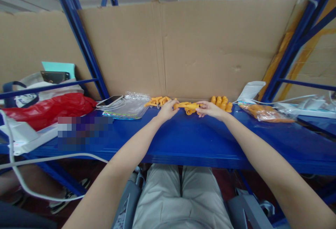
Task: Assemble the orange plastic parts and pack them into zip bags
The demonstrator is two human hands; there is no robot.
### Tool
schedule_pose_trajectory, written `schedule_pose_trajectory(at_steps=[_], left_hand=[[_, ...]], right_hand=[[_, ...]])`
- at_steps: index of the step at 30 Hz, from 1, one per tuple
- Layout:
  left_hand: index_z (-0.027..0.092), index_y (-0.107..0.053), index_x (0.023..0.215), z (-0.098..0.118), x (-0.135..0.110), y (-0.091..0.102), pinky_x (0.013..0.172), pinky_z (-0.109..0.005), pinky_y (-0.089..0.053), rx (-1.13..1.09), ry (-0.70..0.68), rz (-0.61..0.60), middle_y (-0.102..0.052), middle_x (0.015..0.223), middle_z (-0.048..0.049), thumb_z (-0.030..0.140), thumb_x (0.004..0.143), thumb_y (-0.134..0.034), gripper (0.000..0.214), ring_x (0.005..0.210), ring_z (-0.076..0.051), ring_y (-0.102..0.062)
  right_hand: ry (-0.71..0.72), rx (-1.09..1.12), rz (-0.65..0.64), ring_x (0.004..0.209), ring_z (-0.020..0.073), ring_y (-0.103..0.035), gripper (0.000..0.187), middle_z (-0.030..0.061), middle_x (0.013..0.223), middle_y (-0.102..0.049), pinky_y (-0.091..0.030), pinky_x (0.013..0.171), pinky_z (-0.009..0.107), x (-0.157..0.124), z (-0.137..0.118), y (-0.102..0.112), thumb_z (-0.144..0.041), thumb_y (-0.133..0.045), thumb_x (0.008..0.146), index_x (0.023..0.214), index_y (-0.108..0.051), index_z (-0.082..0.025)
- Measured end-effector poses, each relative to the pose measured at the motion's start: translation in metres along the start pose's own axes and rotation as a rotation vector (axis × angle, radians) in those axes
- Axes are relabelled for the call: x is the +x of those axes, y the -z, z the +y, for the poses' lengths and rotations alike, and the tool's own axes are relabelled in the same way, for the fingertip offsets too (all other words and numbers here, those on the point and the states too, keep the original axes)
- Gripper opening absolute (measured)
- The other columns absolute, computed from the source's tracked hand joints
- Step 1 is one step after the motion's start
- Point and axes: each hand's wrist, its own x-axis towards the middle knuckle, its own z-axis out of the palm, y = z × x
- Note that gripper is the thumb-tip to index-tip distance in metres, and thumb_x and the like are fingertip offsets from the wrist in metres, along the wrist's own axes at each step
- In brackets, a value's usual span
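Note:
Both my hands reach to the back of a blue shelf (189, 141) and hold one orange plastic piece (187, 106) between them. My left hand (168, 110) pinches its left end, fingers closed. My right hand (210, 108) grips its right end, fingers closed too. A small orange ring-shaped part (189, 112) lies just under the piece. Loose orange parts (157, 100) lie to the left of my hands. A cluster of upright orange pieces (222, 103) stands to the right.
A cardboard sheet (194, 47) backs the shelf. Clear plastic bags (130, 107) and a phone (109, 101) lie at left, beside a red bag (49, 108). A bag of orange parts (265, 113) and a white power strip (301, 110) sit at right. Blue uprights (84, 43) frame the bay.

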Motion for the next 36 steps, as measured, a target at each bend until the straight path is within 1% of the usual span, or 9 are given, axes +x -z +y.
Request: schedule_pose_trajectory(at_steps=[5,8,14,16,19,23,26,31,36], left_hand=[[0.018,-0.066,0.106,-0.002,0.001,-0.002,0.084,-0.032,-0.052,0.008,-0.032,0.047,-0.068,0.107,-0.0063,0.017,0.083,-0.064,0.023,0.094,-0.019,-0.064],[0.019,-0.066,0.103,-0.003,0.001,-0.003,0.082,-0.032,-0.053,0.014,-0.063,0.081,-0.068,0.101,-0.0051,0.017,0.082,-0.066,0.021,0.091,-0.019,-0.064],[0.019,-0.066,0.103,-0.003,0.001,-0.003,0.079,-0.031,-0.053,0.013,-0.063,0.067,-0.067,0.099,-0.0045,0.017,0.083,-0.065,0.02,0.088,-0.018,-0.064],[0.019,-0.066,0.104,-0.003,0.001,-0.004,0.08,-0.031,-0.053,0.01,-0.07,0.067,-0.067,0.1,-0.0048,0.017,0.083,-0.064,0.021,0.089,-0.019,-0.064],[0.019,-0.066,0.104,-0.004,0.001,-0.004,0.081,-0.032,-0.052,0.008,-0.083,0.07,-0.067,0.101,-0.005,0.017,0.083,-0.064,0.021,0.09,-0.019,-0.064],[0.019,-0.066,0.104,-0.004,0.001,-0.003,0.082,-0.032,-0.052,0.009,-0.08,0.072,-0.067,0.101,-0.0055,0.018,0.083,-0.063,0.021,0.091,-0.019,-0.063],[0.019,-0.066,0.104,-0.003,0.0,-0.002,0.083,-0.032,-0.052,0.012,-0.081,0.078,-0.067,0.1,-0.0054,0.018,0.084,-0.063,0.021,0.093,-0.02,-0.063],[0.019,-0.066,0.104,-0.001,-0.001,0.0,0.081,-0.031,-0.052,0.017,-0.082,0.067,-0.066,0.1,-0.0048,0.017,0.084,-0.063,0.021,0.092,-0.019,-0.063],[0.019,-0.066,0.103,-0.001,-0.001,0.0,0.08,-0.031,-0.052,0.032,-0.089,0.068,-0.066,0.098,-0.0046,0.017,0.084,-0.063,0.02,0.09,-0.019,-0.064]], right_hand=[[-0.009,0.061,0.012,0.058,0.0119,-0.064,0.039,-0.0002,0.075,-0.069,-0.054,0.056,0.024,-0.001,0.0,0.001,-0.029,-0.078,0.077,0.106,-0.054,-0.02],[-0.021,0.056,-0.007,0.055,0.0105,-0.062,0.031,0.0016,0.07,-0.068,-0.05,0.052,0.021,-0.002,-0.004,0.001,-0.041,-0.074,0.081,0.092,-0.058,-0.018],[-0.107,0.036,-0.031,0.054,0.013,-0.063,0.05,0.0076,0.065,-0.069,-0.051,0.051,0.023,-0.002,-0.006,0.002,-0.063,-0.057,0.087,0.073,-0.061,-0.016],[-0.118,0.051,-0.011,0.056,0.0135,-0.064,0.045,0.0079,0.068,-0.07,-0.053,0.055,0.024,-0.001,-0.005,0.001,-0.06,-0.057,0.089,0.08,-0.063,-0.015],[-0.1,0.092,-0.002,0.06,0.014,-0.066,0.037,0.0063,0.074,-0.071,-0.055,0.059,0.025,-0.001,-0.001,0.0,-0.048,-0.063,0.09,0.108,-0.062,-0.015],[-0.069,0.139,-0.035,0.063,0.0132,-0.067,0.049,0.0022,0.077,-0.071,-0.057,0.062,0.025,0.0,0.004,0.0,-0.029,-0.076,0.082,0.123,-0.051,-0.018],[-0.071,0.16,-0.032,0.06,0.0118,-0.066,0.042,-0.0003,0.073,-0.07,-0.056,0.061,0.024,-0.001,0.004,0.001,-0.022,-0.077,0.08,0.114,-0.052,-0.019],[-0.106,0.113,-0.031,0.057,0.0117,-0.064,0.022,0.0017,0.068,-0.069,-0.053,0.06,0.023,-0.004,-0.006,0.0,-0.036,-0.07,0.086,0.088,-0.06,-0.017],[-0.168,0.093,-0.03,0.055,0.0124,-0.062,0.045,0.0052,0.064,-0.068,-0.052,0.059,0.025,-0.004,-0.008,0.0,-0.055,-0.054,0.093,0.07,-0.06,-0.016]])
